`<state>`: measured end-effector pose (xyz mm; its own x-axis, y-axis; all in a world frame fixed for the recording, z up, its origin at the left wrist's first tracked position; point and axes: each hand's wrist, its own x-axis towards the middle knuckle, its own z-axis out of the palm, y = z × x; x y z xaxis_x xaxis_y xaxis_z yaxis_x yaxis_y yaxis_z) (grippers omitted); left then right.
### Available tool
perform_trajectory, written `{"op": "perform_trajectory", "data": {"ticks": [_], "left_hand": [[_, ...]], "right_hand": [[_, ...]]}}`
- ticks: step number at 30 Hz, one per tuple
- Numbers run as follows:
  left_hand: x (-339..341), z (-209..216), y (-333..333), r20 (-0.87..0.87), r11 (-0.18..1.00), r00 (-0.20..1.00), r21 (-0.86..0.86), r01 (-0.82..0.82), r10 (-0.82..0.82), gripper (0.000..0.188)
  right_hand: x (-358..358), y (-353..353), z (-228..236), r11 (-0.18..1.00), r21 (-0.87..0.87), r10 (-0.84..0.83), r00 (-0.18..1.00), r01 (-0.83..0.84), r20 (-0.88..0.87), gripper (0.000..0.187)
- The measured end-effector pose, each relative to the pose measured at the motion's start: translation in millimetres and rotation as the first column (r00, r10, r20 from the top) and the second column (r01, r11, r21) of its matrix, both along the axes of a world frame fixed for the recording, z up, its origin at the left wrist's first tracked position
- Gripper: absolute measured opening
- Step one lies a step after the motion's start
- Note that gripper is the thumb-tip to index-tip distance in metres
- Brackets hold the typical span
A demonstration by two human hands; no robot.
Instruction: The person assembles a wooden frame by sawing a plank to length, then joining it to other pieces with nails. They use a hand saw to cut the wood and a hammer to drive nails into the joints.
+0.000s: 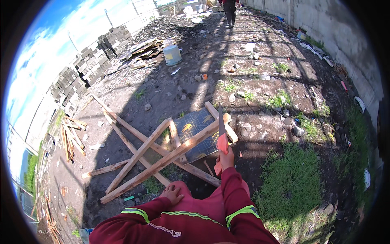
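My right hand (227,159) is closed round the orange handle of a handsaw (222,142). The saw's dark blade points away from me and lies against or just above a long wooden beam (170,156), near its far right end. I cannot tell whether its teeth touch the wood. My left hand (172,194) lies on my left thigh with its fingers spread, holding nothing. The beam slants across other crossed timbers (138,156). Beneath its far part lies a dark patterned sheet (194,129).
A light-blue bucket (172,55) stands ahead beside stacked boards (146,49). Grey block piles (87,65) and loose sticks (71,136) lie left. Grass (290,179) grows to the right, with a concrete wall (325,36) beyond. Another person (230,12) is far ahead.
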<state>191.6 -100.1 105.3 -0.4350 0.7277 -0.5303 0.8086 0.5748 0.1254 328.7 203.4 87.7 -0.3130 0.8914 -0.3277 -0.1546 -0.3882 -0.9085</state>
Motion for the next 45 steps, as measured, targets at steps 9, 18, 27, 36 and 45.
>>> {"op": "perform_trajectory", "data": {"ticks": [9, 18, 27, 36, 45], "left_hand": [[6, 6, 2, 0.007, 0.995, 0.999, 0.083, -0.049, 0.048, 0.07], [6, 1, -4, 0.032, 0.994, 0.999, 0.112, 0.0, -0.004, 0.071], [1, -2, -9, 0.034, 0.984, 0.997, 0.166, 0.061, -0.067, 0.073], [-2, -6, -29, 0.062, 0.971, 0.995, 0.22, -0.094, 0.082, 0.072], [-4, -7, -24, 0.073, 0.975, 0.994, 0.201, -0.1, 0.087, 0.073]], "right_hand": [[4, -8, 5, 0.997, 0.074, -0.016, 1.0, 0.017, -0.004, 0.037], [7, -19, 24, 0.994, 0.103, -0.032, 0.999, 0.03, 0.018, 0.032], [13, -26, 33, 0.988, 0.15, -0.056, 0.993, 0.039, 0.108, 0.039], [26, -27, 30, 0.984, 0.176, 0.001, 0.983, -0.034, 0.184, 0.037], [30, -16, 19, 0.973, 0.231, -0.03, 0.99, -0.003, 0.141, 0.032]]}}
